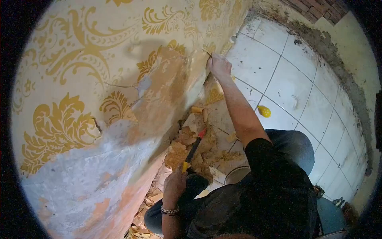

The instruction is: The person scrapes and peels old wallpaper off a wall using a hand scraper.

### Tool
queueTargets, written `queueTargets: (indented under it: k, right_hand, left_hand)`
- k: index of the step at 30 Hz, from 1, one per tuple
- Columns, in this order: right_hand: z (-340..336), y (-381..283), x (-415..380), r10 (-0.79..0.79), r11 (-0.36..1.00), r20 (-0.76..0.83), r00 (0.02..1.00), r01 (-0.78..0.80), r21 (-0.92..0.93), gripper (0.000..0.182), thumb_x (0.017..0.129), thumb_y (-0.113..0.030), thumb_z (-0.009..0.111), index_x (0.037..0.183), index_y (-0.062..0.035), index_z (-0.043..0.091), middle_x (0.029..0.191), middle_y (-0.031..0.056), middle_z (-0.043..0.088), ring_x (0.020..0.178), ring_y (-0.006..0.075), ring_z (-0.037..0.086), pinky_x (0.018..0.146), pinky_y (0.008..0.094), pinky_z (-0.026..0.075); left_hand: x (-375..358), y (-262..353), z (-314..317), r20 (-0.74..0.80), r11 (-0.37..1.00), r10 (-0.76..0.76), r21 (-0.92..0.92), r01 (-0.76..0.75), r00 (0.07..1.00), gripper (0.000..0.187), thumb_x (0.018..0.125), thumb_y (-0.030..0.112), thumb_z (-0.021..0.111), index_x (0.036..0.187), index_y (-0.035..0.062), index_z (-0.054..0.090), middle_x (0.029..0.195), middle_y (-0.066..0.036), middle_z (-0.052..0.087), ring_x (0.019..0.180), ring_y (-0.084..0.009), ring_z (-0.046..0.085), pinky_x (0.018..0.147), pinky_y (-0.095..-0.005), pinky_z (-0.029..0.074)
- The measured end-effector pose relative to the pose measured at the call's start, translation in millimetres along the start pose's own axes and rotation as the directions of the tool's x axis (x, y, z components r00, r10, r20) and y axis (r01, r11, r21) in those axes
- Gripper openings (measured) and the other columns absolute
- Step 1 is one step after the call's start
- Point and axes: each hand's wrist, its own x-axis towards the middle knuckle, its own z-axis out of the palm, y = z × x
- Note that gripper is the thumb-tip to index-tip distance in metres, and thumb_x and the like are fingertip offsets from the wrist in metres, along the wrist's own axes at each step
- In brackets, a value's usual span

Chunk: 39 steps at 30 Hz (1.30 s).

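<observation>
My right hand (220,66) is stretched forward to the foot of the papered wall, closed on a thin tool (207,52) whose tip touches or nearly touches the wallpaper; its kind cannot be made out. Nearer my body, my left hand (174,185) grips a tool with a black and yellow handle (193,150) and a red end, pointing away from me over the debris. The wall carries cream wallpaper with a gold pattern (65,133). Its lower part is stripped to grey and orange plaster (99,171), with a ragged paper edge.
Torn wallpaper scraps (181,155) lie heaped between the wall and my knees. A round-rimmed container (237,175) stands by my leg. White floor tiles (288,79) stretch to the right, with a yellow rounded object (264,111) on them. Bricks (314,8) show at the top right.
</observation>
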Motion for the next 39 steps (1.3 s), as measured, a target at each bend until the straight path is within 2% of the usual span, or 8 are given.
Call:
queueTargets:
  k: [5,13,16,18,26,27,28,39]
  right_hand:
    - [66.1,69.7,10.0,0.412,0.91,0.042,0.91,-0.413,0.031,0.032,0.091,-0.031,0.042,0.096,-0.006,0.061,0.099,0.0225,0.065,0.092,0.0424,0.061,0.081,0.0517,0.047]
    - [79.6,99.3,-115.3,0.481,0.87,0.084,0.873,-0.487,0.077,0.032,0.09,-0.032,0.047,0.098,-0.0049,0.062,0.097,0.024,0.064,0.093,0.0433,0.06,0.08,0.0489,0.047]
    - [75.1,101.2,-127.2,0.174,0.971,-0.12,0.977,-0.151,0.183,0.032,0.091,-0.033,0.047,0.099,-0.0066,0.063,0.098,0.0231,0.065,0.095,0.0429,0.059,0.081,0.048,0.047]
    - [54.1,78.8,-136.2,0.43,0.887,0.07,0.9,-0.436,0.156,0.033,0.091,-0.033,0.048,0.102,-0.0067,0.063,0.099,0.0217,0.065,0.097,0.0414,0.06,0.085,0.0458,0.047]
    - [97.5,118.8,-173.5,0.537,0.84,-0.222,0.814,-0.493,0.225,0.046,0.092,-0.043,0.048,0.119,-0.0085,0.059,0.108,0.0142,0.064,0.094,0.0351,0.062,0.088,0.0435,0.045]
    - [92.9,114.2,-177.2,0.65,0.598,0.064,0.758,-0.561,0.572,0.049,0.093,-0.048,0.045,0.123,-0.0109,0.057,0.11,0.0123,0.062,0.094,0.0315,0.06,0.085,0.0425,0.046]
    - [80.2,95.9,-178.6,0.607,0.221,0.378,0.699,-0.605,0.765,0.052,0.094,-0.052,0.043,0.126,-0.0132,0.054,0.112,0.0103,0.059,0.093,0.0279,0.058,0.083,0.0415,0.046]
    - [-128.2,-167.4,-187.8,-0.286,-0.194,0.332,0.899,-0.394,0.899,0.042,0.096,-0.048,0.048,0.121,-0.0151,0.049,0.099,0.0087,0.063,0.076,0.0172,0.061,0.067,0.029,0.05]
  left_hand:
    - [-0.9,-17.7,10.8,0.08,0.999,0.046,0.004,-0.047,0.996,0.044,0.093,0.026,0.052,0.13,0.0028,0.047,0.087,-0.025,0.066,0.08,-0.0394,0.065,0.069,-0.0496,0.05]
    - [-14.5,-6.6,-3.4,-0.048,0.999,0.03,-0.015,-0.031,0.998,0.04,0.091,0.026,0.054,0.124,0.0032,0.05,0.089,-0.024,0.065,0.084,-0.0403,0.064,0.072,-0.048,0.05]
    - [-19.2,0.3,-15.7,-0.071,0.997,0.035,-0.06,-0.039,0.997,0.038,0.091,0.025,0.055,0.123,0.0046,0.051,0.089,-0.024,0.065,0.084,-0.0397,0.064,0.072,-0.048,0.05]
    - [-23.0,2.1,-22.8,-0.098,0.999,0.024,-0.039,-0.028,0.995,0.037,0.09,0.024,0.056,0.123,0.0053,0.052,0.089,-0.024,0.065,0.083,-0.039,0.064,0.071,-0.0484,0.05]
    - [-56.3,18.6,-49.9,-0.303,0.989,0.122,-0.039,-0.14,0.945,0.038,0.094,0.024,0.053,0.126,0.005,0.051,0.088,-0.026,0.064,0.083,-0.0419,0.062,0.071,-0.0502,0.048]
    - [-60.8,19.9,-50.0,-0.402,0.965,0.184,-0.098,-0.242,0.897,0.038,0.096,0.026,0.05,0.129,0.0056,0.05,0.087,-0.028,0.063,0.083,-0.0439,0.061,0.071,-0.0512,0.048]
    - [-67.1,25.2,-55.0,-0.424,0.964,0.18,-0.104,-0.246,0.887,0.038,0.096,0.026,0.05,0.129,0.0056,0.05,0.087,-0.028,0.063,0.083,-0.0439,0.061,0.071,-0.0512,0.048]
    - [-84.6,32.9,-39.9,-0.652,0.777,0.133,-0.4,-0.487,0.747,0.041,0.099,0.028,0.046,0.129,-0.0001,0.048,0.103,-0.024,0.063,0.091,-0.0399,0.061,0.074,-0.0456,0.048]
